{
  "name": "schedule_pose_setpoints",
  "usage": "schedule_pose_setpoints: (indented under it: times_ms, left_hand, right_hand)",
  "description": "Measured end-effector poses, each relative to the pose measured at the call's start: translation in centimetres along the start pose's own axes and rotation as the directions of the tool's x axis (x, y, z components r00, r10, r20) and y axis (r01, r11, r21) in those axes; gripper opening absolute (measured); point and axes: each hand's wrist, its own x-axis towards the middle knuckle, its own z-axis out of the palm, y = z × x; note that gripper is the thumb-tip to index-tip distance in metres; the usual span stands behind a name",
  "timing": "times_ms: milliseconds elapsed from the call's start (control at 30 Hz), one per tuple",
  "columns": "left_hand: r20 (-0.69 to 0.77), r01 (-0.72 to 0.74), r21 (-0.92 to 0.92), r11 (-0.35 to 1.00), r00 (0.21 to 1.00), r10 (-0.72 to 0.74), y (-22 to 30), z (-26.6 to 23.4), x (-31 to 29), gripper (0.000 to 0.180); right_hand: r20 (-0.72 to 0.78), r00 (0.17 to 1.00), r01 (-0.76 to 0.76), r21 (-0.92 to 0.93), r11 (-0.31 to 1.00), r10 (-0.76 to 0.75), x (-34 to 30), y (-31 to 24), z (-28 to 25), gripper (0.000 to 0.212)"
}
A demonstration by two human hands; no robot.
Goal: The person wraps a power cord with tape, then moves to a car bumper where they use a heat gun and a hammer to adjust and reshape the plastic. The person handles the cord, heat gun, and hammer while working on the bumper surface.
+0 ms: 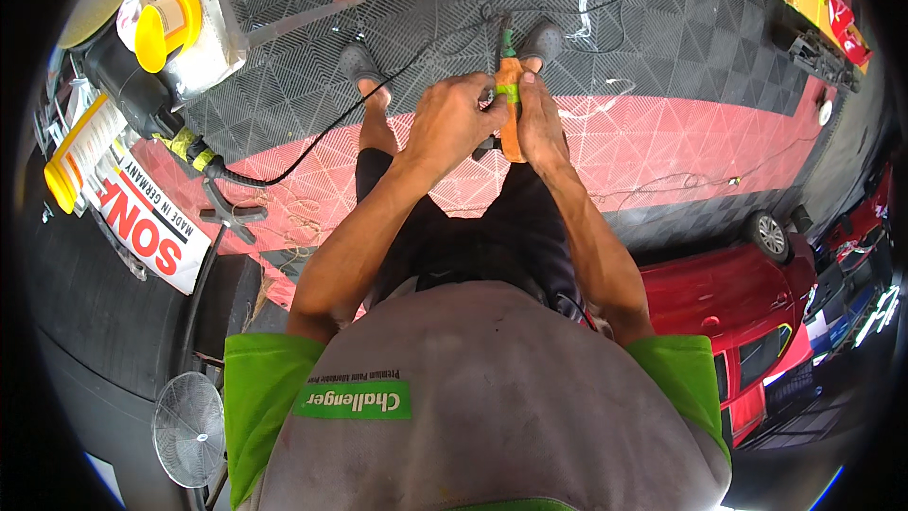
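Both hands are in front of me over the floor, close together around a long orange piece (511,128) with a yellow-green band across it and a dark, green-marked end pointing away from me. My right hand (542,123) is closed along its right side, thumb near the band. My left hand (452,123) is closed at its left side, fingertips at the band; whether they pinch the band or the orange piece, I cannot tell. A small dark part (486,148) shows below the left fingers. A black cord (326,137) passes beyond the left hand toward the far end.
At left stand yellow-lidded containers (170,26), a black machine (128,85) with a hose, and a white banner (156,227). A fan (189,431) is lower left, a red car (724,298) lower right. Grey metal legs (303,24) and cables lie across the grey-and-red tiled floor (662,132).
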Motion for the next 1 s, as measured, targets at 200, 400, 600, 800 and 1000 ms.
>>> schedule_pose_setpoints:
  times_ms: [200, 400, 600, 800, 1000]
  left_hand:
    - [-0.026, -0.069, 0.059, 0.996, 0.997, 0.071, -0.8, 0.7, 0.0, 0.024]
    - [-0.01, -0.109, 0.092, 0.99, 0.994, 0.111, -0.5, 1.4, 0.5, 0.021]
    - [-0.069, -0.105, 0.152, 0.983, 0.991, 0.117, -1.6, 3.0, 1.0, 0.018]
    - [-0.174, 0.135, -0.587, 0.798, 0.942, -0.288, -1.7, 3.6, 0.0, 0.017]
    - [-0.042, 0.18, -0.487, 0.855, 0.973, -0.228, -5.4, 1.3, -1.7, 0.022]
  right_hand:
    - [-0.013, 1.0, -0.029, -0.113, 0.993, 0.028, 0.6, 1.1, -0.4, 0.064]
    - [-0.027, 1.0, -0.01, -0.098, 0.995, 0.008, 0.8, 1.2, -0.7, 0.062]
    - [-0.038, 0.999, 0.021, -0.142, 0.99, -0.027, 0.9, 2.0, -1.1, 0.061]
    - [-0.026, 0.984, -0.171, 0.178, 0.969, 0.178, 1.3, 1.2, -0.4, 0.062]
    - [0.302, 0.949, -0.28, 0.679, 0.678, 0.089, 1.2, 0.1, -1.8, 0.067]
